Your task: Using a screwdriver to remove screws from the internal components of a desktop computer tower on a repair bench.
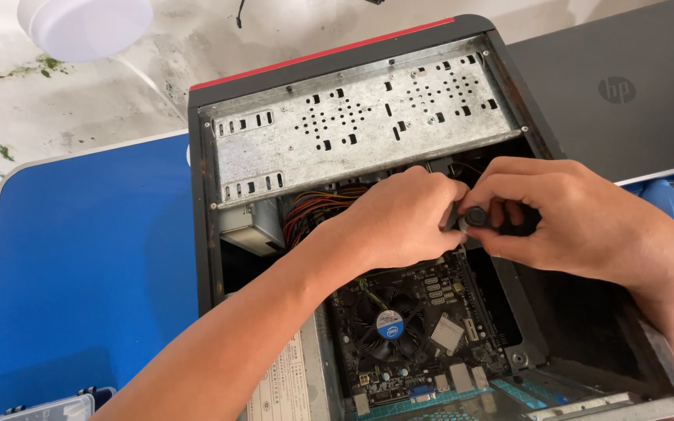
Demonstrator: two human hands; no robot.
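Black connector (475,216) sits pinched between our left hand (399,218) and right hand (579,222) fingertips; both closed on it, above the motherboard (423,327).

Seen from a single head-worn camera looking steeply down and forward, at close range, into an open desktop computer case (352,132) lying on a blue tabletop (87,265), the wearer's forearms entering from the bottom edge.

Blue table (79,296) with pale rim, stained whitish floor (56,101), round white object (85,27), bright daylight
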